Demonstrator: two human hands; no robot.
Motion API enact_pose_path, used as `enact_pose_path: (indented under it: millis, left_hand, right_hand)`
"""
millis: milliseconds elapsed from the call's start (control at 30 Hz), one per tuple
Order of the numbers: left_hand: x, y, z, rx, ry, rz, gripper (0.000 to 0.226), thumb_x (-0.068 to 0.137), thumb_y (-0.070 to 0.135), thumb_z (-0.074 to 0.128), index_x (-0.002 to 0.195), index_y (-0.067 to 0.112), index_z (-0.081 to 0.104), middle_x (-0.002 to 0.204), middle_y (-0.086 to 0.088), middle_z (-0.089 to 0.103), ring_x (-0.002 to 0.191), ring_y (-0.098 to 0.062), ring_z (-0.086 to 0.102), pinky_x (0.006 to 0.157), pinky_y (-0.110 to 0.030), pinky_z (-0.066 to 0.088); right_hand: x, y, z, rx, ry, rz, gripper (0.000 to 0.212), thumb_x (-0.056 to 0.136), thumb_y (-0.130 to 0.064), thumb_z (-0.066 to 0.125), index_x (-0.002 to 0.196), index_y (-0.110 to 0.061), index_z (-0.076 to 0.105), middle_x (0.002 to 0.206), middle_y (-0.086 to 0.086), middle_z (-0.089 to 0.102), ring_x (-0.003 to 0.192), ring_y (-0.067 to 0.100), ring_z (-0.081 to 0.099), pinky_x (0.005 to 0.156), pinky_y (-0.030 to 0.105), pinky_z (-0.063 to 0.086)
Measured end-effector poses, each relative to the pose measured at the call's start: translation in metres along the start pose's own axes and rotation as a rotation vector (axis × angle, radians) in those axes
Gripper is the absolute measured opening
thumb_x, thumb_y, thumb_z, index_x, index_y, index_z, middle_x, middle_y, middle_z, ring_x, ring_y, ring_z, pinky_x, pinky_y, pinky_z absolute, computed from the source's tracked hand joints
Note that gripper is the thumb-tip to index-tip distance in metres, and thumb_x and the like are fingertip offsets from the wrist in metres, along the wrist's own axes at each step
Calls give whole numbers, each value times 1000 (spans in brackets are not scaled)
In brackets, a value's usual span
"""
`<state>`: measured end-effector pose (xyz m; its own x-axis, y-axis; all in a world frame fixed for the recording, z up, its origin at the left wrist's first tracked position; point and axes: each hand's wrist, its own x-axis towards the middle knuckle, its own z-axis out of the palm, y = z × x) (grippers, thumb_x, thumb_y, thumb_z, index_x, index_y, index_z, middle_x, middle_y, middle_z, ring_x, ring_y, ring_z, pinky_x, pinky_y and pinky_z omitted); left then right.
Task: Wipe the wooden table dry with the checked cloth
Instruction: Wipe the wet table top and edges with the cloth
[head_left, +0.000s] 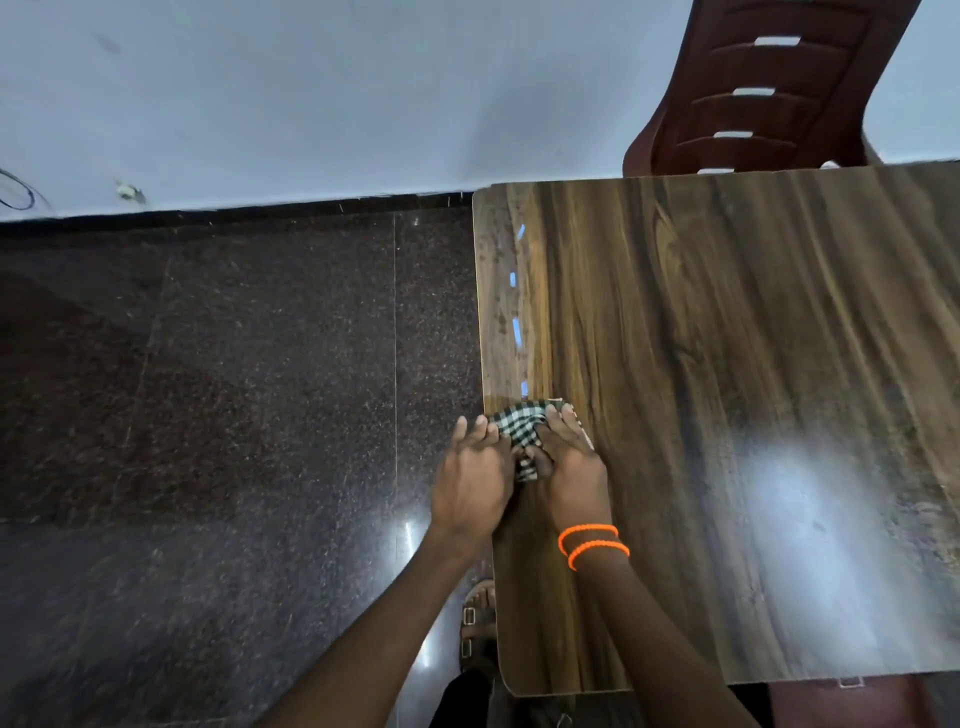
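The checked cloth (522, 428), green and white, lies bunched at the left edge of the wooden table (727, 364). My right hand (571, 467), with two orange bands at the wrist, presses flat on the cloth's right part. My left hand (475, 480) sits at the table's edge, fingers touching the cloth's left side. Most of the cloth is hidden under both hands. The table top shines, with a bright glare patch at the right.
A dark red plastic chair (769, 88) stands behind the table's far edge. Dark speckled granite floor (234, 389) fills the left half, with a pale wall (311, 93) beyond. My sandalled foot (478, 618) shows beside the table's near left corner.
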<state>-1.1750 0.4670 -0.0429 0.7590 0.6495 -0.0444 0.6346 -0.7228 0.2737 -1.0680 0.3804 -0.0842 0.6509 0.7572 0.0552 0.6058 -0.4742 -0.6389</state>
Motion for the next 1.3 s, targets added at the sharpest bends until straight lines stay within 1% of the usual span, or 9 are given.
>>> enact_pose_path:
  millis: [167, 300, 467, 633, 933, 1033, 1133, 1200, 1300]
  left_hand:
    - [-33, -15, 15, -85, -35, -65, 32, 99, 28, 43, 103, 10, 70, 110, -11, 70, 114, -26, 60, 112, -37, 34]
    - [-84, -12, 18, -145, 42, -61, 20, 98, 22, 52, 98, 14, 70, 101, -3, 71, 106, -19, 63, 113, -34, 31]
    - [-141, 9, 27, -203, 17, -24, 26, 91, 15, 50, 104, 12, 72, 108, -2, 72, 109, -15, 62, 114, -26, 25]
    - [-161, 45, 23, -195, -14, 17, 37, 83, 19, 44, 102, 17, 75, 108, -1, 73, 108, -17, 65, 106, -29, 41]
    - [-83, 55, 23, -77, -99, 9, 31, 88, 7, 55, 116, 15, 65, 129, -4, 61, 126, -21, 53, 98, -34, 50]
    - [-35, 52, 14, -53, -57, 68, 26, 85, 8, 60, 108, 15, 69, 119, -3, 67, 117, -19, 59, 101, -30, 47]
    - [13, 40, 1, -11, -62, 79, 19, 78, 14, 72, 95, 19, 74, 105, 3, 72, 105, -14, 65, 93, -26, 49]
    - [42, 26, -4, -24, -109, 37, 20, 88, 16, 60, 106, 20, 69, 115, 2, 68, 112, -18, 61, 89, -31, 52]
    - [77, -4, 2, -5, -120, 66, 33, 97, 15, 40, 123, 17, 60, 134, -2, 57, 129, -22, 47, 102, -34, 43]
  right_hand:
    - [-23, -15, 6, 5, -46, -26, 26, 80, 0, 71, 106, -1, 71, 127, 11, 65, 132, 30, 48, 101, 35, 42]
    - [-67, -20, 8, -10, -80, -78, 27, 78, 3, 72, 105, -1, 71, 126, 10, 65, 131, 29, 49, 101, 41, 48]
    - [-129, -9, -3, -33, -114, -76, 23, 85, -6, 63, 107, -8, 71, 134, 1, 61, 137, 18, 41, 100, 36, 50]
    - [-169, 8, -20, 20, -92, 37, 31, 88, -3, 65, 117, -13, 69, 140, -6, 55, 140, 10, 36, 105, 23, 39]
    - [-106, 9, -24, -21, 48, 173, 31, 89, 2, 57, 120, -3, 63, 139, 5, 56, 138, 23, 41, 98, 40, 51]
    - [-62, 11, -21, -20, 68, 203, 29, 91, -1, 55, 119, -4, 64, 141, 7, 54, 140, 22, 37, 100, 43, 49]
    - [-14, 5, -15, 27, 118, 233, 30, 91, -1, 57, 119, -2, 65, 141, 12, 53, 141, 25, 36, 109, 40, 40]
    - [17, -2, -12, 68, 121, 232, 30, 88, 2, 60, 118, 0, 66, 140, 15, 52, 140, 29, 37, 111, 34, 34]
    - [57, -13, 1, 115, 81, 234, 33, 84, 5, 63, 116, 0, 67, 139, 16, 54, 139, 31, 38, 110, 29, 30]
